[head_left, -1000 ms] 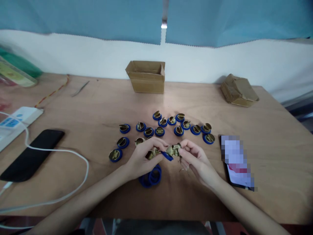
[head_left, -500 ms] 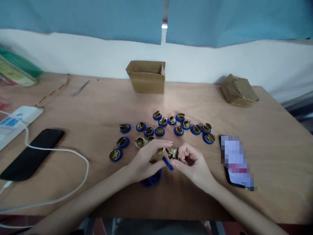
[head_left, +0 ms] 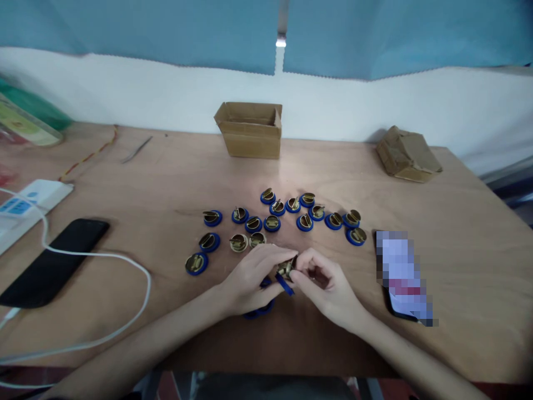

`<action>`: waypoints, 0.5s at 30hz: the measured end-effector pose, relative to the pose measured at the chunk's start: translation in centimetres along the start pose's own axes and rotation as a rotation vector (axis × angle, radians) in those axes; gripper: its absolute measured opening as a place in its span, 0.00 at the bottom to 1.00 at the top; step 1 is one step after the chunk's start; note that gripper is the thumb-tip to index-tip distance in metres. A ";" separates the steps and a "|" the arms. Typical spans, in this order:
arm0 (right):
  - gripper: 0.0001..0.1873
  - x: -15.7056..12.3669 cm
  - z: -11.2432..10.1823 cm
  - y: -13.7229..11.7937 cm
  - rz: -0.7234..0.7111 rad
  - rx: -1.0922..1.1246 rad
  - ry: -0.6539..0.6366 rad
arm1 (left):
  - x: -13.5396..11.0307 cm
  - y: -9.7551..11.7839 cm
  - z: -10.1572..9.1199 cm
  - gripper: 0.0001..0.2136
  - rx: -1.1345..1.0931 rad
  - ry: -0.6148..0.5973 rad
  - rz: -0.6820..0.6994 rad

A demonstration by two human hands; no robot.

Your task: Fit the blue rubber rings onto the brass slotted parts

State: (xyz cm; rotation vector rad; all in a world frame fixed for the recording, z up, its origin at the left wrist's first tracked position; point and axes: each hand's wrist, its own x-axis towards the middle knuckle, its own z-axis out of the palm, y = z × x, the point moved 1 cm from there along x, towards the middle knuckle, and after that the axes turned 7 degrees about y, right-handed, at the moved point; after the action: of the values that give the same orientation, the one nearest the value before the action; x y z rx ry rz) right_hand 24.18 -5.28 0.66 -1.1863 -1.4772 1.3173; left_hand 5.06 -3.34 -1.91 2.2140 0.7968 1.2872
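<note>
In front of me, my left hand is closed with a blue ring between thumb and fingers. My right hand pinches a small brass-coloured round metal piece with a flap. The metal piece meets the tilted ring, and the fingers partly cover both. Beyond the hands lie several similar brass pieces seated in blue rings, many with flaps raised. Two brass pieces with pale rims and no blue ring lie just past my left hand. More blue rings are partly hidden under that hand.
An open cardboard box stands at the back, and a crumpled cardboard box at the back right. A phone lies on the right. On the left are a black device, a white cable and a power strip.
My right hand has brought the brass piece leftward and down against the blue ring. My left hand's fingers have lowered and closed over it.
</note>
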 end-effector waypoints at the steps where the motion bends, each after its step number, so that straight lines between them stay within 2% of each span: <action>1: 0.12 0.1 0.0 0.0 -0.005 -0.007 0.007 | 0.0 0.0 0.0 0.23 -0.001 0.011 0.001; 6: 0.13 0.3 -0.4 0.1 0.001 -0.076 0.030 | -0.1 0.1 0.0 0.25 0.017 0.043 0.034; 11: 0.16 0.3 -0.4 0.1 0.051 -0.079 -0.061 | 0.0 0.3 0.1 0.25 0.054 0.024 0.070; 15: 0.17 0.4 -0.4 0.1 0.070 -0.039 -0.084 | 0.0 0.5 0.3 0.25 0.096 0.029 0.111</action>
State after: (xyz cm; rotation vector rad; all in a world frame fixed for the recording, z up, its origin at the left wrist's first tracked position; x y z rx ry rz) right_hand 24.47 -4.82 0.56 -1.2308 -1.5391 1.4064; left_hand 5.41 -3.74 -1.76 2.3493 0.7707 1.3621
